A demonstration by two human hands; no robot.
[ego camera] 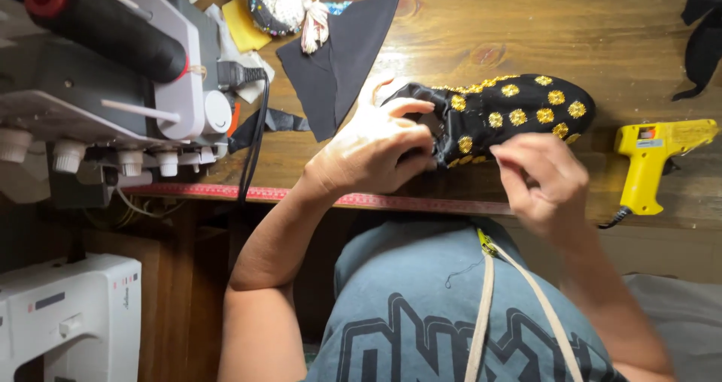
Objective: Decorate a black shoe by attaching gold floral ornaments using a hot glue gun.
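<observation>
A wooden table (481,28) bears a sequinned black piece (519,111), yellow glue gun (654,160) and black fabric (342,59).

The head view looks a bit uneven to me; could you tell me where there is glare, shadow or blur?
In the head view, glare streaks the varnished wooden table; the right hand is slightly motion-blurred, while the left hand and the black fabric piece with gold sequins are fairly sharp; the space under the table at lower left lies in deep shadow; the near sewing machine looks soft.

We see a varnished wooden desk (481,28) with knots, a red measuring strip (376,199) along its front edge, warm overhead glare on top, dark wood below at left.
</observation>
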